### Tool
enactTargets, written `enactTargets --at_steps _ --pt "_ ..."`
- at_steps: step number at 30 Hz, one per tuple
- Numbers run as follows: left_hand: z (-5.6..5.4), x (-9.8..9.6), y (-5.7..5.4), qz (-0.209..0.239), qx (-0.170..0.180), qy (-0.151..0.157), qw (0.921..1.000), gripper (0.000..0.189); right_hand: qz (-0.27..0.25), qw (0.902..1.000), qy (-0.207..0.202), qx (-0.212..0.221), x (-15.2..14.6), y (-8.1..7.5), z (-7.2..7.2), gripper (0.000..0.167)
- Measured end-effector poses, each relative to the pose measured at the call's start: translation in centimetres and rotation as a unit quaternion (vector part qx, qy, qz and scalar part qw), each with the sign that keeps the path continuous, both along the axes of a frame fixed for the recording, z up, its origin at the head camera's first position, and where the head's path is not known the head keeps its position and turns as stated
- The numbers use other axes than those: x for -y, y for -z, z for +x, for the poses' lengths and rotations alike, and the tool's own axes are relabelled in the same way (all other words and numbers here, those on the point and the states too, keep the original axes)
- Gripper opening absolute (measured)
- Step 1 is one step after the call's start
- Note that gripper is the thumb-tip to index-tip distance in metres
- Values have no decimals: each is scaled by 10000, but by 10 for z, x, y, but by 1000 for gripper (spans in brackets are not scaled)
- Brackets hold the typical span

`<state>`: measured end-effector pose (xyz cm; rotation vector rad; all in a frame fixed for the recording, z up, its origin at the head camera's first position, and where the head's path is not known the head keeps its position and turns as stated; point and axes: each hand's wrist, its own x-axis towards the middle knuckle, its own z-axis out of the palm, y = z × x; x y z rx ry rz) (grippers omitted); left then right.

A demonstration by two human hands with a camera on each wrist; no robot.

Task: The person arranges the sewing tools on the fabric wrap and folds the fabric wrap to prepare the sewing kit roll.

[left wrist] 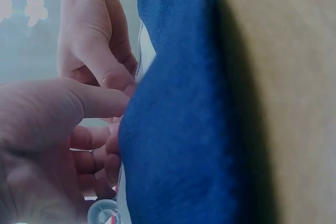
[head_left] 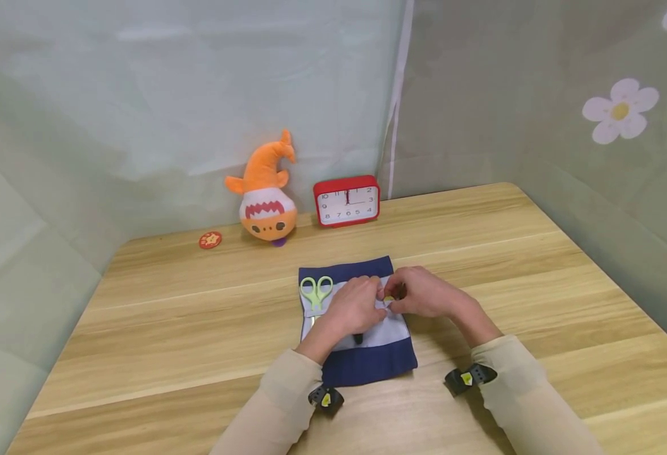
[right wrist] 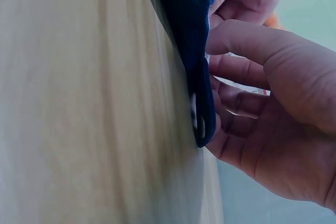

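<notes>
A navy cloth roll (head_left: 370,368) with a pale grey middle lies spread on the table. Light green-handled scissors (head_left: 317,292) are tucked under a pale strap at its left side. My left hand (head_left: 357,305) is over the middle of the cloth, thumb and fingers pinching the strap. From the right edge, my right hand (head_left: 427,292) meets it, pinching a small yellow thing (head_left: 389,298) at the strap; its kind is mostly hidden by fingers. A black tip (head_left: 358,339) shows below the left hand. In both wrist views, the navy cloth (left wrist: 173,108) hides the fingertips' contact.
An orange and white plush toy (head_left: 268,196) and a red alarm clock (head_left: 347,202) stand along the back of the wooden table (head_left: 186,341). A round red disc (head_left: 210,240) lies left of the toy. Pale curtains (head_left: 197,95) hang behind.
</notes>
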<state>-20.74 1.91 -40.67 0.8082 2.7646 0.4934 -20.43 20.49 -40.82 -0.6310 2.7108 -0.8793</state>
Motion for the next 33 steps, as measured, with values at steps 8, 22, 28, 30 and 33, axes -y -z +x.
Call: enactTargets --at_steps 8,22,28,30,33 --pt "0 -2 0 -82 62 -12 9999 22 63 9993 282 234 2 -1 1 20" --pt "0 0 0 -73 -56 101 9999 16 20 9998 52 167 1 -1 0 21" --pt "0 1 -2 -19 -7 115 9999 15 57 9990 318 303 3 -2 -1 20" --pt "-1 1 -2 -21 7 117 9999 15 75 9990 334 288 3 -2 -1 19" --pt "-1 1 -2 -55 -45 141 9999 15 29 9994 258 235 1 -3 0 18"
